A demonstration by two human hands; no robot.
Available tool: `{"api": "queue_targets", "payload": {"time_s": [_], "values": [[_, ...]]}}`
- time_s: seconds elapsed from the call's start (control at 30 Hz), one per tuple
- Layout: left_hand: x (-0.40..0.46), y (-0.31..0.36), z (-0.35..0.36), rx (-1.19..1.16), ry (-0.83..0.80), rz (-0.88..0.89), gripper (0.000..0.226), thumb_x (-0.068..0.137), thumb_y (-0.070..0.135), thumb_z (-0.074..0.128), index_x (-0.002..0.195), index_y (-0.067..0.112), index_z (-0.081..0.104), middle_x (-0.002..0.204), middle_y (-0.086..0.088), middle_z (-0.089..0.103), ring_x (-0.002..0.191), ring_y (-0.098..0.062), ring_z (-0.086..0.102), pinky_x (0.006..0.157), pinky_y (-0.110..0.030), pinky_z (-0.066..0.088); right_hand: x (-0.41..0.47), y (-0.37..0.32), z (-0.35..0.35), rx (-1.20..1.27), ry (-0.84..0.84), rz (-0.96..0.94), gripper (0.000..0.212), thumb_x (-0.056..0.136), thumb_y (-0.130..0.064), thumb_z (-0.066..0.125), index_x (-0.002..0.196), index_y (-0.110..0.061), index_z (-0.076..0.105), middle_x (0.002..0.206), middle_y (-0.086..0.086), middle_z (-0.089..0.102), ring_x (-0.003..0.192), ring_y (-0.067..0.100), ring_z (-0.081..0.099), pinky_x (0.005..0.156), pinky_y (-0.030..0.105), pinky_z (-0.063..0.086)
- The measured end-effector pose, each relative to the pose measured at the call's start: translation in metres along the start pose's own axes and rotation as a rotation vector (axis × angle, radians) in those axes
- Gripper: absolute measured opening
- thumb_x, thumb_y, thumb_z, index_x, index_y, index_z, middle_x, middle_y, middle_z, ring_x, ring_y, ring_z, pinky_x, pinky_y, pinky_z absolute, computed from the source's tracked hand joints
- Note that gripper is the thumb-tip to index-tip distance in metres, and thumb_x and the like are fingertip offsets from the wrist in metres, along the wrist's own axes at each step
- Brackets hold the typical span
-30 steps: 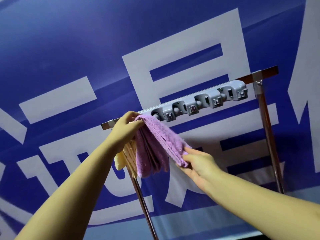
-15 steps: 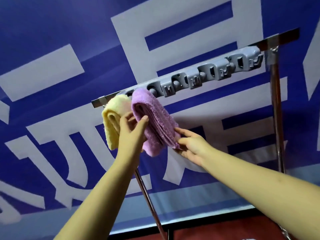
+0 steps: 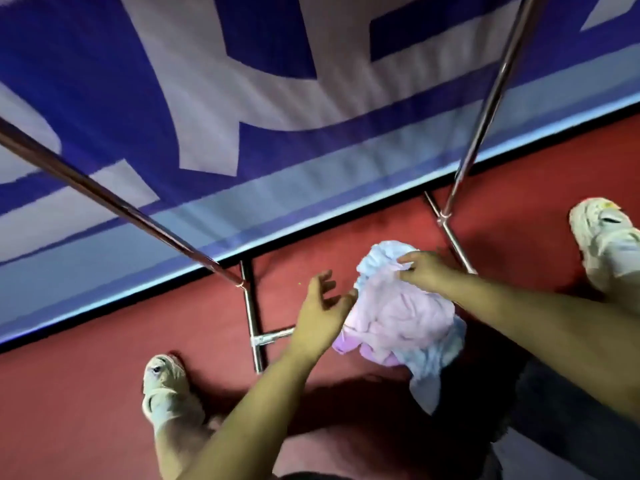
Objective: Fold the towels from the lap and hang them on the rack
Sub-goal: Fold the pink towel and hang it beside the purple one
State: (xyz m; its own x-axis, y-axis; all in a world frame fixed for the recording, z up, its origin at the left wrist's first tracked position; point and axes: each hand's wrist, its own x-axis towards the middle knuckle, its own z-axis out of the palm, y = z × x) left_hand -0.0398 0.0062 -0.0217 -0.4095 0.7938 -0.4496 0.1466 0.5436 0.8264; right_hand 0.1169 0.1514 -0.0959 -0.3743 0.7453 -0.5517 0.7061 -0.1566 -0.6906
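Right hand is pinching the far edge of the crumpled towel pile on the lap, left hand loose and open just beside it, so imo one-corner lifting could drag other towels onto the floor.

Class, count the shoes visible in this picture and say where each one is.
2. One pale shoe sits lower left on the red floor, by the rack's base; the other shoe is at the right edge, partly cut off.

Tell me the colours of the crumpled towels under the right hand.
Pale lilac-pink and light blue towels, seen in the head view; the right hand pinches the top.
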Motion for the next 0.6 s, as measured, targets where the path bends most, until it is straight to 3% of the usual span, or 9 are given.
{"api": "queue_targets", "payload": {"time_s": [0.1, 0.2, 0.3, 0.4, 0.5, 0.6], "values": [[0.023, -0.033, 0.032, 0.003, -0.051, -0.136, 0.052, 0.089, 0.021, 0.064, 0.135, 0.017, 0.04, 0.128, -0.004, 0.052, 0.087, 0.004, 0.054, 0.068, -0.007, 0.045, 0.031, 0.06, 0.022, -0.214, -0.085, 0.09, 0.046, 0.08, -0.025, 0.071, 0.121, -0.009, 0.06, 0.123, 0.01, 0.062, 0.108, 0.025, 0.059, 0.09, 0.025, 0.041], [0.042, -0.057, 0.058, 0.025, -0.101, -0.257, 0.05, 0.09, 0.025, 0.064, 0.134, 0.019, 0.041, 0.126, -0.003, 0.052, 0.085, 0.008, 0.051, 0.057, 0.0, 0.041, 0.052, 0.099, 0.04, -0.252, -0.118, 0.182, 0.052, 0.082, -0.029, 0.064, 0.129, -0.01, 0.052, 0.128, 0.015, 0.056, 0.118, 0.028, 0.053, 0.098, 0.03, 0.039], [0.057, -0.072, 0.078, 0.028, -0.155, -0.334, 0.05, 0.089, 0.025, 0.064, 0.134, 0.02, 0.04, 0.126, -0.003, 0.052, 0.087, 0.009, 0.05, 0.057, 0.002, 0.04, 0.076, 0.12, 0.06, -0.19, -0.048, 0.23, 0.064, 0.082, -0.034, 0.058, 0.139, -0.015, 0.039, 0.124, 0.019, 0.057, 0.115, 0.032, 0.055, 0.097, 0.037, 0.042], [0.067, -0.082, 0.088, 0.024, -0.161, -0.396, 0.051, 0.089, 0.026, 0.065, 0.134, 0.021, 0.041, 0.123, -0.002, 0.053, 0.091, 0.0, 0.056, 0.064, -0.006, 0.044, 0.097, 0.123, 0.079, -0.011, 0.053, 0.28, 0.066, 0.085, -0.025, 0.061, 0.144, -0.017, 0.032, 0.12, 0.019, 0.06, 0.109, 0.035, 0.058, 0.095, 0.044, 0.046], [0.07, -0.088, 0.091, 0.038, -0.172, -0.439, 0.051, 0.088, 0.032, 0.064, 0.133, 0.027, 0.041, 0.124, 0.002, 0.055, 0.101, -0.012, 0.057, 0.078, -0.025, 0.045, 0.112, 0.127, 0.09, -0.03, 0.15, 0.335, 0.056, 0.085, -0.025, 0.06, 0.138, -0.015, 0.041, 0.123, 0.023, 0.052, 0.111, 0.037, 0.055, 0.097, 0.04, 0.044], [0.072, -0.089, 0.091, 0.049, -0.172, -0.442, 0.05, 0.088, 0.032, 0.064, 0.133, 0.027, 0.04, 0.125, 0.002, 0.055, 0.101, -0.014, 0.057, 0.08, -0.027, 0.044, 0.119, 0.131, 0.091, -0.045, 0.191, 0.291, 0.032, 0.084, -0.018, 0.057, 0.115, -0.009, 0.059, 0.113, 0.024, 0.059, 0.105, 0.037, 0.059, 0.089, 0.037, 0.046]]}}
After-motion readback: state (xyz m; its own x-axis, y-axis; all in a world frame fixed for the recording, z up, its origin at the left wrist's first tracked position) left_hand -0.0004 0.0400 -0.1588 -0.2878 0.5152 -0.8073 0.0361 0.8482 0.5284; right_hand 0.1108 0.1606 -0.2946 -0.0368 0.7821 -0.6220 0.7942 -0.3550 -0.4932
